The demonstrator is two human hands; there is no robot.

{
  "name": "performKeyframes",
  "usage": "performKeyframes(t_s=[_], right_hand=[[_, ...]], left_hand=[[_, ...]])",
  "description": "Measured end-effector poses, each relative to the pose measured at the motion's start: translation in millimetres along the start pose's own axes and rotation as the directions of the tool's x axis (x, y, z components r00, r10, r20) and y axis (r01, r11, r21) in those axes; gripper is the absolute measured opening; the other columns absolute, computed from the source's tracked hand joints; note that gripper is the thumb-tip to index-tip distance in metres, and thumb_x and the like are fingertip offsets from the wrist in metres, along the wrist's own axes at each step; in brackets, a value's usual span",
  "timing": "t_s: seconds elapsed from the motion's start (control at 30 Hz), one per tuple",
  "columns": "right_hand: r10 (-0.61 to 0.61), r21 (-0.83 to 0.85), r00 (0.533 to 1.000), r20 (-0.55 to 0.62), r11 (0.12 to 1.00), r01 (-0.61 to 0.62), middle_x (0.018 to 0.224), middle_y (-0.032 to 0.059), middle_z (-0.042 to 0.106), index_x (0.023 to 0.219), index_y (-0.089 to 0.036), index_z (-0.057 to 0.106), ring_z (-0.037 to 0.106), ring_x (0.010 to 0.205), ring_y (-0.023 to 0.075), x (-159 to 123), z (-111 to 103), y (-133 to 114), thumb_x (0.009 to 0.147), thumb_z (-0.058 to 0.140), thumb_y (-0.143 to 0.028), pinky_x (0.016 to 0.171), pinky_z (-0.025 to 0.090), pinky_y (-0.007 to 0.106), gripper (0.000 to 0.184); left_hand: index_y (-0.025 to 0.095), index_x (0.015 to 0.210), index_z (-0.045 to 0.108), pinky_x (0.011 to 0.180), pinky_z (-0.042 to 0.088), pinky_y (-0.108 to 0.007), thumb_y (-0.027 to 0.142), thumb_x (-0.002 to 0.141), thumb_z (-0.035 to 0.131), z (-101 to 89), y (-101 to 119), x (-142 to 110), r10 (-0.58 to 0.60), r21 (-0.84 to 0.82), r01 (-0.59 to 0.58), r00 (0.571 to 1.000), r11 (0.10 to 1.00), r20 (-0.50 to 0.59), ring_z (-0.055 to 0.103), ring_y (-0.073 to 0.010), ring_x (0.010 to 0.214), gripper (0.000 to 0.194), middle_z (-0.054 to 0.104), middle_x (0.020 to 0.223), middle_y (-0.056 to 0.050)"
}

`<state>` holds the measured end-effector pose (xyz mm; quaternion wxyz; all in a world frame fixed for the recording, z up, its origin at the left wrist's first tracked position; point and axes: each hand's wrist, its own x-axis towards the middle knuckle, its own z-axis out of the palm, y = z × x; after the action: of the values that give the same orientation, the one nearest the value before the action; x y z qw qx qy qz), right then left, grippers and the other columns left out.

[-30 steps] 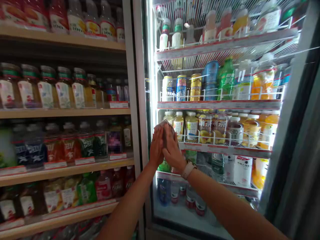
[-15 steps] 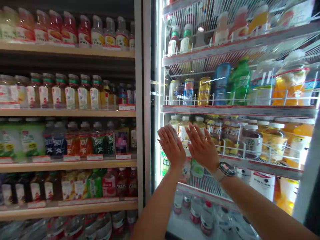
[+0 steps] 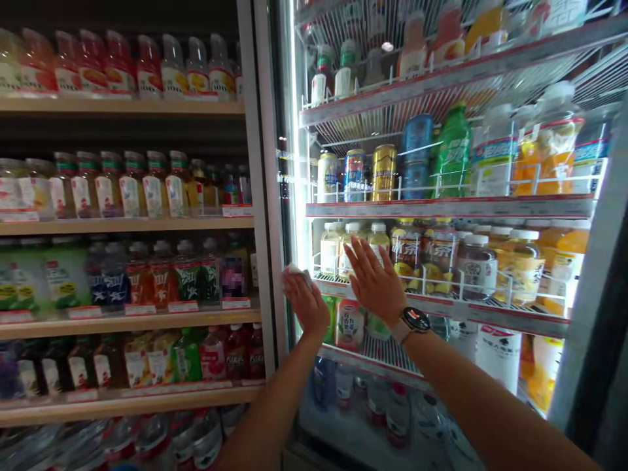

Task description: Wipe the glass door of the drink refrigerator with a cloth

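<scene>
My left hand (image 3: 308,306) is at the left edge of the lit drinks fridge, its fingers laid over a folded white cloth (image 3: 300,273) that looks pressed to the glass door. Whether it is cloth or paper tissue is hard to make out. To its right, my right hand (image 3: 375,278) is raised flat with fingers spread, holding nothing. It wears a ring and a smartwatch (image 3: 416,320). Behind it are capped bottles (image 3: 354,243) and brown tea bottles (image 3: 439,252) on a wire shelf. Actual contact between the right palm and the glass cannot be made out.
Wooden shelves (image 3: 122,226) on the left carry rows of juice bottles (image 3: 174,69) and other drinks. A grey upright post (image 3: 260,163) divides them from the fridge. Inside the fridge, cans (image 3: 383,173) and a green bottle (image 3: 452,154) stand behind wire rails.
My left hand has moved left and slightly down with the white cloth, toward the fridge's edge, widening the gap between my hands. The view has shifted a little to the right.
</scene>
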<state>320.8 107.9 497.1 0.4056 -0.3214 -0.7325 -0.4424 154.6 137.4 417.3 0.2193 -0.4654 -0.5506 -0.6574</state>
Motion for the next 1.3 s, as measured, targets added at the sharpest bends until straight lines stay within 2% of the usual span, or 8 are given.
performKeyframes(t_s=[0.13,0.27,0.47,0.77,0.87,1.0,1.2,1.3], right_hand=[[0.000,0.009,1.000,-0.015,1.000,0.001,0.163,0.0112,0.023,0.159,-0.013,0.002,0.021,0.151,0.0256,-1,0,-1,0.098,0.042,-0.025,0.125,0.010,0.049,0.074],[-0.005,-0.009,1.000,-0.024,1.000,0.005,0.164,0.0112,0.022,0.159,-0.012,0.007,0.019,0.152,0.0252,-1,1,-1,0.098,0.042,-0.025,0.125,0.007,0.048,0.071],[-0.005,-0.014,0.999,-0.035,1.000,0.005,0.163,0.0106,0.022,0.159,-0.013,0.008,0.018,0.152,0.0240,-1,1,-2,0.099,0.042,-0.026,0.126,0.007,0.047,0.071],[-0.011,-0.058,0.999,-0.045,0.998,0.009,0.162,0.0121,0.026,0.158,-0.009,0.013,0.020,0.151,0.0265,-1,4,-3,0.098,0.043,-0.027,0.125,0.008,0.049,0.070],[-0.014,-0.070,0.999,-0.038,0.997,0.012,0.162,0.0118,0.026,0.158,-0.009,0.013,0.020,0.151,0.0263,-1,4,-3,0.097,0.044,-0.027,0.125,0.007,0.049,0.071],[-0.011,-0.068,0.999,-0.041,0.998,0.008,0.162,0.0116,0.026,0.158,-0.010,0.013,0.018,0.152,0.0259,-1,4,-3,0.097,0.045,-0.026,0.125,0.007,0.049,0.072],[-0.017,-0.054,0.999,-0.046,0.998,0.014,0.162,0.0133,0.026,0.159,-0.009,0.012,0.019,0.152,0.0264,-1,4,-3,0.097,0.044,-0.026,0.125,0.009,0.050,0.071],[-0.021,-0.050,0.998,-0.062,0.999,0.018,0.162,0.0134,0.027,0.159,-0.009,0.011,0.019,0.152,0.0264,-1,5,-3,0.097,0.043,-0.025,0.125,0.008,0.049,0.071]], left_hand=[[0.016,0.158,0.017,0.125,0.004,-0.051,0.028,0.100,0.032,4.3,72,105,0.201,-0.003,-0.201,0.980,0.980,0.007,0.002,-0.0225,0.154,0.060,0.019,0.165,-0.009],[0.016,0.158,0.017,0.126,0.006,-0.049,0.029,0.100,0.033,5.4,89,130,0.271,-0.012,-0.271,0.962,0.963,-0.021,0.004,-0.0219,0.154,0.062,0.020,0.165,-0.007],[0.019,0.158,0.014,0.125,0.013,-0.049,0.031,0.102,0.031,-6.9,22,68,0.197,0.005,-0.197,0.979,0.980,-0.043,0.010,-0.0222,0.154,0.060,0.019,0.165,-0.009],[0.033,0.158,0.005,0.125,0.020,-0.050,0.026,0.099,0.038,-8.1,-98,-118,0.099,0.052,-0.093,0.988,0.994,-0.122,0.013,-0.0246,0.152,0.068,0.010,0.167,-0.002],[0.031,0.158,0.004,0.124,0.018,-0.055,0.024,0.099,0.037,-11.1,-107,-142,0.098,0.054,-0.095,0.994,0.994,-0.044,0.013,-0.0267,0.152,0.069,0.012,0.166,-0.004],[0.024,0.159,0.006,0.123,0.013,-0.059,0.020,0.099,0.035,-14.2,-69,-89,0.142,0.026,-0.142,0.990,0.989,0.000,0.007,-0.0279,0.153,0.066,0.014,0.165,-0.010],[0.022,0.159,0.003,0.125,0.011,-0.055,0.025,0.101,0.033,-6.6,47,56,0.395,-0.013,-0.396,0.915,0.918,0.075,0.001,-0.0253,0.153,0.064,0.015,0.166,-0.008],[0.021,0.159,0.004,0.125,0.011,-0.054,0.028,0.102,0.032,-3.0,84,89,0.446,-0.008,-0.447,0.892,0.895,0.079,0.000,-0.0247,0.153,0.064,0.016,0.166,-0.007]])
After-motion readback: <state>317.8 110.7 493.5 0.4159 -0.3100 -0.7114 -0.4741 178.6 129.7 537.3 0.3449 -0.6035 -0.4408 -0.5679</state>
